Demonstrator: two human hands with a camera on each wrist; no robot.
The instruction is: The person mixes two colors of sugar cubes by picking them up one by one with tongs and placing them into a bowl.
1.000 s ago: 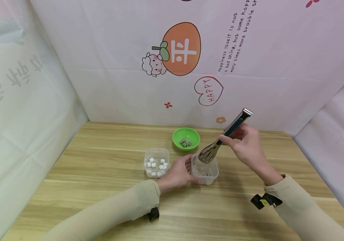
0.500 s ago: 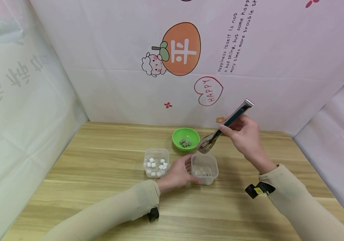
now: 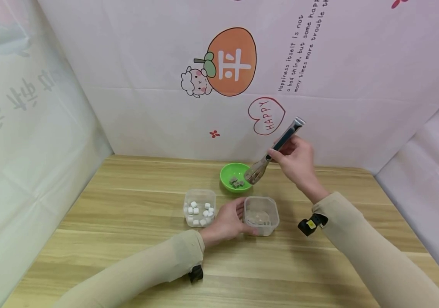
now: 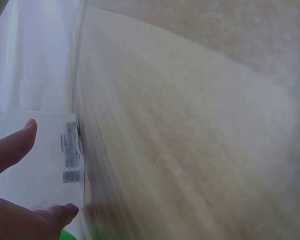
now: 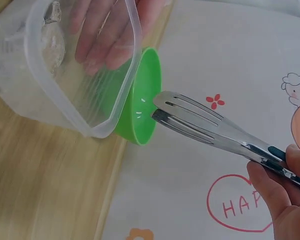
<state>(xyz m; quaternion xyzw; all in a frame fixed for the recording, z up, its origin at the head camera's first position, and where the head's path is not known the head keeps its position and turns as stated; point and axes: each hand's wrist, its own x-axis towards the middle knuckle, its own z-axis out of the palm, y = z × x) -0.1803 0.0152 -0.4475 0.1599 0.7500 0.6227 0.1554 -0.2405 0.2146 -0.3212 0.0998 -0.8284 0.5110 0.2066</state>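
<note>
My left hand (image 3: 227, 220) holds a clear plastic container (image 3: 272, 214) from its left side, thumb in front and fingers toward the back. Through its wall, greyish pieces (image 4: 71, 152) show at the bottom in the left wrist view. My right hand (image 3: 295, 162) grips metal food tongs (image 3: 284, 139) with dark handle inlays. Their slotted tips hang over the right rim of a green bowl (image 3: 247, 171), which holds several grey-brown cubes (image 3: 236, 183). In the right wrist view the tips stand close together, with a small dark piece (image 5: 160, 116) seemingly between them.
A second clear container (image 3: 200, 194) with several white cubes (image 3: 195, 211) stands left of my left hand. The wooden table (image 3: 134, 205) ends at a printed white backdrop (image 3: 157, 124) just behind the bowl.
My right hand has moved the tongs up, back and left, from above the clear container to the green bowl's right rim. The left hand and the containers have stayed put.
</note>
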